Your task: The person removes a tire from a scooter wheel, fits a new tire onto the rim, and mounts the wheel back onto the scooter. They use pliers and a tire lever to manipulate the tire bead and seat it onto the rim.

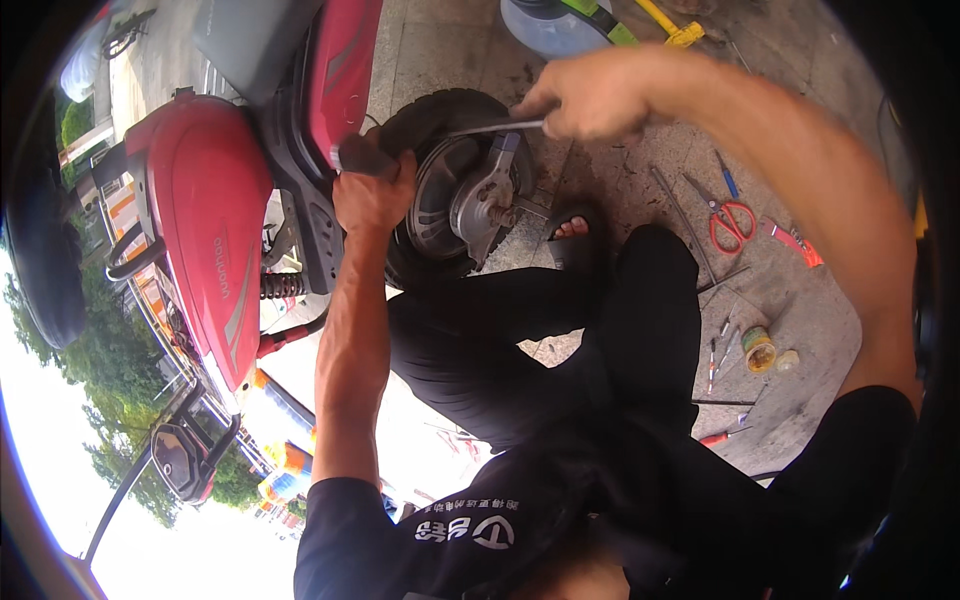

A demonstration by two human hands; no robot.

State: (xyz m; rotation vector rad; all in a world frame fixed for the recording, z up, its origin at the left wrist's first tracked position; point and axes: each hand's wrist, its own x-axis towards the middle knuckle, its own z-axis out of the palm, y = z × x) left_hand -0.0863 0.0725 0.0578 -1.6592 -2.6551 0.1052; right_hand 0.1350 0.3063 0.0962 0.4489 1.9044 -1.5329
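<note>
The rear wheel of a red electric scooter has a black tyre [437, 112] around a grey metal hub [485, 205]. My right hand [595, 97], slightly blurred, is closed at the near end of a thin metal tyre lever [495, 127]. The lever's far end lies against the tyre's edge. To the left of the wheel, my left hand [375, 200] is wrapped round a dark, thick, rounded piece [362, 157] beside the tyre. What this piece is does not show clearly.
The red scooter body [205, 200] fills the left side. On the paving at right lie orange-handled scissors [732, 225], a red-handled tool [790, 240], a small open tin [758, 348], a screwdriver [722, 437] and long rods. A translucent container [555, 28] stands beyond my right hand.
</note>
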